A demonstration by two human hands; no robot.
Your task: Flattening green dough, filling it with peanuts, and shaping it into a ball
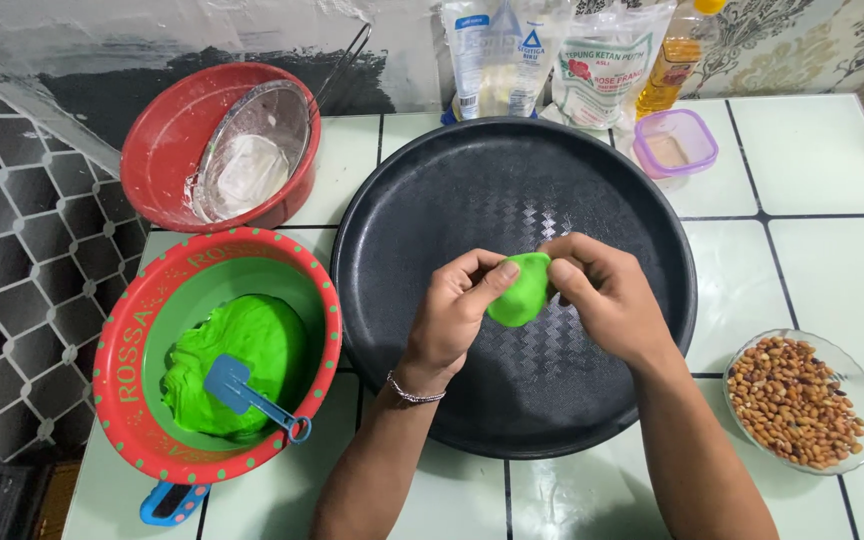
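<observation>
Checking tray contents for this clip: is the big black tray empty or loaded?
Empty: the black tray shows only bare patterned surface; the green dough piece is held above it.

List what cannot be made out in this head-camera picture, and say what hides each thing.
- Green dough piece, head view: its sides are covered by the left hand and right hand.
- Oil bottle: its top is cut off by the upper edge.
- Blue handle: mostly hidden under the red-rimmed bowl.
- Sieve: contents too pale to tell.

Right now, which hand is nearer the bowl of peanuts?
Right. The right hand works the green dough piece over the black tray, closer to the peanut bowl; the left hand sits farther away.
</observation>
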